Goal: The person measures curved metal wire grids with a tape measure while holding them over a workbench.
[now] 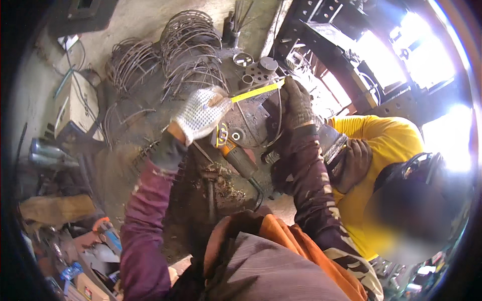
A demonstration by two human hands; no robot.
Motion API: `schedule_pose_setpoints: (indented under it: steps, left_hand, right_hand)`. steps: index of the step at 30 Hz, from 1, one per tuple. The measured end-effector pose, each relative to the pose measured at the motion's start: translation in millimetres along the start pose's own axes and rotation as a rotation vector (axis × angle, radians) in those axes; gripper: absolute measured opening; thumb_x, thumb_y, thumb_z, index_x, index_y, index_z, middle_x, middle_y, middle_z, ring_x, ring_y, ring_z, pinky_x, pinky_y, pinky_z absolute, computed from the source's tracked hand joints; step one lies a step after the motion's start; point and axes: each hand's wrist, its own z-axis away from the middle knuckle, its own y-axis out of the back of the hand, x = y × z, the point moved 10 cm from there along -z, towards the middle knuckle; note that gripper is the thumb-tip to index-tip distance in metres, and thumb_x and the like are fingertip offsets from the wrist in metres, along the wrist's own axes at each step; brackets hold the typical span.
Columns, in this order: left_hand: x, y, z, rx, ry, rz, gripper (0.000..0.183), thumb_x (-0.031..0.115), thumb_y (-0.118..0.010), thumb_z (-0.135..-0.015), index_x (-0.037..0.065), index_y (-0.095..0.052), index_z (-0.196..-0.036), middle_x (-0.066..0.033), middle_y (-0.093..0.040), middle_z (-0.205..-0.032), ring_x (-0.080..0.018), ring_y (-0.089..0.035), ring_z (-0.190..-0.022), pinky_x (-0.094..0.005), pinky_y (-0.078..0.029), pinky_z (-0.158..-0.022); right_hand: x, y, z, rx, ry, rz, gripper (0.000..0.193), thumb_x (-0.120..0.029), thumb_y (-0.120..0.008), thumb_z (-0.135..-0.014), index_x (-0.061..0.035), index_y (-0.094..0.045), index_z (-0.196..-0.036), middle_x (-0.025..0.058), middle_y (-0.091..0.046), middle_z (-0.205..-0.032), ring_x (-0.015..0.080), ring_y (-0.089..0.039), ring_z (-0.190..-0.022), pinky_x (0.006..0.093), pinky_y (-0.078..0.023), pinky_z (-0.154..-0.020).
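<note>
A yellow tape measure point(256, 92) stretches between my two hands above a dark, cluttered bench. My left hand point(206, 113), in a white dotted glove, is closed round its left end. At the other end my right hand point(297, 103), in a dark worn glove, pinches the tape. A thin bent metal rod point(279, 118) curves down below the tape, close to my right hand; whether that hand also grips it I cannot tell. Below my left hand lies an orange angle grinder point(241, 159) with a pale ring point(236, 136) beside its head.
Piles of bent metal rods point(188, 50) lie at the back. A small can point(268, 65) and a round tin point(243, 59) stand behind the tape. At the right a person in a yellow shirt point(386, 133) leans in close. A boxy machine point(78, 108) stands left; tools fill a box point(95, 256).
</note>
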Motion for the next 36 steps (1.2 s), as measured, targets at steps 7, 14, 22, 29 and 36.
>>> schedule_pose_setpoints:
  steps: [7, 14, 22, 29, 36]
  left_hand:
    - [5.2, -26.9, 33.7, -0.102, -0.006, -0.215, 0.027, 0.006, -0.064, -0.083, 0.000, -0.068, -0.109, -0.0198, -0.067, -0.099, -0.0406, -0.066, -0.097, -0.0486, -0.055, -0.085]
    - [29.8, -13.5, 24.2, -0.101, -0.072, 0.058, 0.019, 0.015, -0.059, -0.098, -0.002, -0.067, -0.102, -0.0166, -0.067, -0.086, -0.0287, -0.066, -0.078, -0.0394, -0.053, -0.074]
    - [36.6, -4.3, -1.1, -0.231, 0.530, 0.632, 0.039, 0.003, -0.064, -0.082, 0.002, -0.066, -0.121, -0.0240, -0.067, -0.113, -0.0413, -0.066, -0.103, -0.0475, -0.054, -0.089]
    - [19.3, -4.3, 23.1, -0.101, 0.194, 0.302, 0.029, 0.022, -0.058, -0.101, -0.003, -0.066, -0.088, -0.0096, -0.065, -0.076, -0.0151, -0.058, -0.064, -0.0334, -0.046, -0.060]
    - [8.8, -15.4, 35.5, -0.016, 0.174, 0.306, 0.035, 0.027, -0.058, -0.101, -0.001, -0.065, -0.082, -0.0073, -0.060, -0.069, -0.0138, -0.055, -0.061, -0.0328, -0.044, -0.058]
  right_hand:
    - [-35.4, -23.9, -7.2, -0.161, -0.209, -0.133, 0.027, -0.029, -0.067, -0.094, -0.0029, -0.067, -0.099, -0.0009, -0.057, -0.069, 0.0083, -0.050, -0.056, 0.0242, -0.041, -0.050]
    - [-4.8, -8.6, -22.4, -0.183, -0.057, 0.022, 0.027, -0.035, -0.067, -0.095, -0.0098, -0.068, -0.103, -0.0049, -0.057, -0.070, 0.0045, -0.045, -0.050, 0.0215, -0.032, -0.043]
    - [-9.6, -11.6, -12.1, -0.209, -0.187, -0.085, 0.032, -0.040, -0.067, -0.095, -0.0098, -0.068, -0.108, -0.0054, -0.057, -0.070, 0.0037, -0.044, -0.050, 0.0213, -0.032, -0.043]
    - [-14.6, -21.2, -8.2, -0.207, -0.298, -0.192, 0.030, -0.033, -0.065, -0.097, -0.0051, -0.067, -0.108, -0.0023, -0.057, -0.068, 0.0065, -0.047, -0.049, 0.0227, -0.036, -0.042]
    - [-23.8, -14.7, -14.3, -0.115, -0.199, -0.001, 0.030, -0.033, -0.066, -0.096, -0.0045, -0.068, -0.107, -0.0014, -0.059, -0.069, 0.0066, -0.047, -0.047, 0.0240, -0.037, -0.041]
